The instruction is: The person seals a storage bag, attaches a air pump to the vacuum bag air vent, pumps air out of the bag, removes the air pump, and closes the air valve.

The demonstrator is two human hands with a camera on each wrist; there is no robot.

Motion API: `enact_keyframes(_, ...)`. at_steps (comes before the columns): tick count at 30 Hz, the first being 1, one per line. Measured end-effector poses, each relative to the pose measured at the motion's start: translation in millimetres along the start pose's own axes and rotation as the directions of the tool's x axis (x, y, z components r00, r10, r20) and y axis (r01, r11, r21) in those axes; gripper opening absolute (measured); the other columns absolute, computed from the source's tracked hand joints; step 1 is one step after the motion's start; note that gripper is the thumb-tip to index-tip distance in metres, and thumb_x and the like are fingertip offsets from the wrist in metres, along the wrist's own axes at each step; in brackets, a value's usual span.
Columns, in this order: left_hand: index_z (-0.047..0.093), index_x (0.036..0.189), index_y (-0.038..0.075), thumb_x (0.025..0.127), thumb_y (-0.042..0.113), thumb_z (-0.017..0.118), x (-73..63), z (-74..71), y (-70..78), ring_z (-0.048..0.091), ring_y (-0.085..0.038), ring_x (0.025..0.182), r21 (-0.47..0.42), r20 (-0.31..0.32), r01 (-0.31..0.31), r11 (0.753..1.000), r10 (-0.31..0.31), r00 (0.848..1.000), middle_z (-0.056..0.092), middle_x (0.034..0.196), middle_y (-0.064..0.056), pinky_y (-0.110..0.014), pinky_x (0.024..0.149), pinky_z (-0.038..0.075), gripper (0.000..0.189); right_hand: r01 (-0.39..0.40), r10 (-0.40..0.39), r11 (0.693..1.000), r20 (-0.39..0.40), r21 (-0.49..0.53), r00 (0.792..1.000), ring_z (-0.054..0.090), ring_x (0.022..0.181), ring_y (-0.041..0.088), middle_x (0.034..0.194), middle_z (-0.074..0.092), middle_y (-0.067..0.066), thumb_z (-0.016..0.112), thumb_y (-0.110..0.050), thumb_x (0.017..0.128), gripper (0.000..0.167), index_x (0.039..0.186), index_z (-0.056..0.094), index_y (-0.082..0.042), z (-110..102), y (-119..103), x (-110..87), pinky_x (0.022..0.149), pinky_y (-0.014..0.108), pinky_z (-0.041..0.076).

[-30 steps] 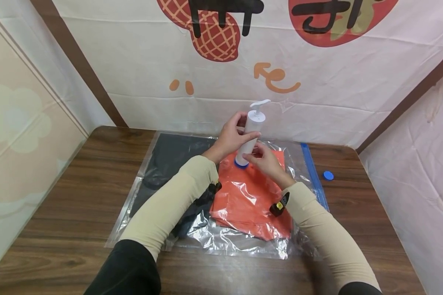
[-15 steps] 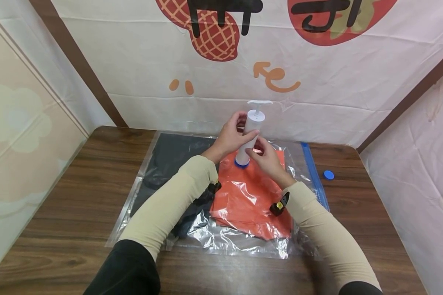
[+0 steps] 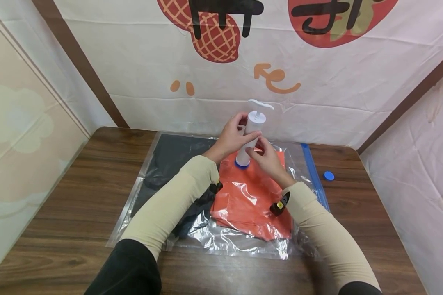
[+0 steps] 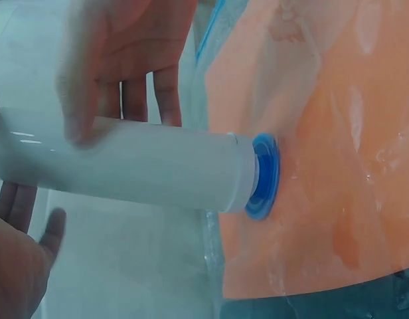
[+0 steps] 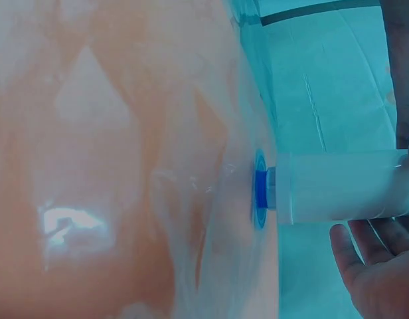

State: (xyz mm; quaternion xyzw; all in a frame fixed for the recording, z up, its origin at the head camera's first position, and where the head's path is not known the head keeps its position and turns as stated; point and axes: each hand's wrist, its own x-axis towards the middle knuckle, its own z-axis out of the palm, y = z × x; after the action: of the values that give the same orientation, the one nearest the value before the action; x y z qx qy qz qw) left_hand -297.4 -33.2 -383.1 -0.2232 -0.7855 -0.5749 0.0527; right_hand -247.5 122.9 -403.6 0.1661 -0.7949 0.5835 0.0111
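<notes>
A white hand pump with a T-shaped handle stands slightly tilted, its blue base at the clear vacuum storage bag. My left hand holds the upper barrel, thumb across the front. Lower down, my right hand pinches the barrel between thumb and fingers. Inside the bag lie folded orange cloth and dark cloth. In the left wrist view, the blue disc sits against the plastic over the orange cloth. The right wrist view has the barrel beside my right fingers.
A small round blue cap lies on the wooden table, right of the bag. A blue zip strip runs along the bag's right side. Behind the table hangs a printed cloth wall.
The pump has turned about its own axis, its handle swinging from slanting up at the right to slanting down. My right thumb has shifted slightly up the barrel; my left hand keeps its place.
</notes>
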Motion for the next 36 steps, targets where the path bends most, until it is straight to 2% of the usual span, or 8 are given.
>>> enact_keyframes(6, 0.043, 0.141, 0.005, 0.089, 0.023, 0.081, -0.9, 1.1, 0.0, 0.054, -0.023, 0.115, -0.032, -0.002, 0.003, 0.999, -0.003, 1.0, 0.056, 0.127, -0.01, -0.042, 0.103, 0.045, 0.067, -0.018, 0.017, 0.999, -0.022, -0.032, 1.0, 0.054, 0.127, 0.046, 0.133, 0.057, 0.03, 0.062, -0.004, 0.1, 0.044, 0.14, 0.048, 0.01, 2, 1, 2.2, 0.107, 0.051, 0.045)
enact_keyframes(12, 0.043, 0.135, 0.007, 0.088, 0.023, 0.083, -2.2, 1.1, -0.1, 0.056, -0.021, 0.113, -0.026, 0.0, 0.013, 1.0, -0.013, 1.0, 0.056, 0.125, -0.008, -0.036, 0.099, 0.048, 0.064, -0.03, 0.029, 0.999, -0.052, -0.017, 0.998, 0.056, 0.125, 0.043, 0.132, 0.058, 0.031, 0.067, -0.006, 0.098, 0.049, 0.141, 0.048, 0.007, 5, 27, 11.8, 0.105, 0.052, 0.046)
enact_keyframes(16, 0.046, 0.134, 0.007, 0.089, 0.022, 0.082, -2.4, -0.4, 1.6, 0.057, -0.021, 0.112, -0.024, -0.002, 0.018, 1.0, -0.018, 1.0, 0.057, 0.123, -0.008, -0.034, 0.098, 0.049, 0.06, -0.007, 0.007, 1.0, -0.029, 0.012, 1.0, 0.056, 0.127, 0.036, 0.136, 0.057, 0.026, 0.067, -0.007, 0.098, 0.054, 0.146, 0.044, 0.001, 2, 39, 14.8, 0.106, 0.048, 0.046)
enact_keyframes(21, 0.049, 0.135, 0.006, 0.09, 0.023, 0.081, -2.0, -1.4, 3.0, 0.057, -0.021, 0.113, -0.029, 0.006, 0.015, 0.999, -0.015, 1.0, 0.059, 0.124, -0.008, -0.038, 0.101, 0.048, 0.057, 0.046, -0.047, 0.997, 0.02, 0.057, 0.999, 0.053, 0.132, 0.035, 0.142, 0.055, 0.023, 0.065, -0.002, 0.098, 0.057, 0.149, 0.041, 0.0, -2, 41, 14.7, 0.109, 0.05, 0.044)
enact_keyframes(26, 0.053, 0.134, 0.006, 0.091, 0.022, 0.08, -2.0, -1.7, 1.9, 0.056, -0.022, 0.112, -0.038, 0.008, 0.004, 0.999, -0.004, 1.0, 0.06, 0.123, -0.009, -0.048, 0.103, 0.046, 0.054, 0.049, -0.05, 0.998, 0.023, 0.048, 0.998, 0.053, 0.132, 0.036, 0.141, 0.057, 0.024, 0.062, -0.003, 0.1, 0.055, 0.151, 0.04, 0.0, -2, 40, 14.5, 0.108, 0.05, 0.044)
enact_keyframes(28, 0.053, 0.135, 0.005, 0.09, 0.022, 0.08, -1.6, -1.6, 1.0, 0.057, -0.022, 0.111, -0.038, 0.01, -0.005, 0.999, 0.005, 1.0, 0.06, 0.123, -0.009, -0.046, 0.102, 0.047, 0.055, 0.041, -0.041, 0.998, 0.009, 0.044, 0.999, 0.055, 0.13, 0.035, 0.138, 0.058, 0.024, 0.062, -0.004, 0.101, 0.053, 0.149, 0.041, 0.0, -2, 39, 14.6, 0.107, 0.049, 0.045)
enact_keyframes(33, 0.043, 0.137, 0.006, 0.088, 0.024, 0.083, -3.1, -0.6, 0.1, 0.056, -0.022, 0.112, -0.023, 0.012, -0.003, 1.0, 0.003, 1.0, 0.056, 0.126, -0.01, -0.035, 0.097, 0.048, 0.066, -0.007, 0.007, 1.0, -0.015, 0.005, 1.0, 0.058, 0.121, 0.041, 0.128, 0.059, 0.033, 0.065, -0.002, 0.099, 0.048, 0.141, 0.045, 0.01, 2, 8, 5.2, 0.104, 0.05, 0.048)
enact_keyframes(36, 0.041, 0.134, 0.006, 0.088, 0.024, 0.083, -4.1, -0.6, 1.5, 0.056, -0.023, 0.112, -0.021, 0.011, 0.005, 1.0, -0.005, 1.0, 0.054, 0.125, -0.011, -0.036, 0.097, 0.048, 0.065, -0.024, 0.024, 1.0, -0.012, -0.015, 1.0, 0.057, 0.121, 0.045, 0.127, 0.058, 0.036, 0.065, 0.0, 0.098, 0.048, 0.139, 0.045, 0.012, 2, -4, 1.8, 0.103, 0.052, 0.048)
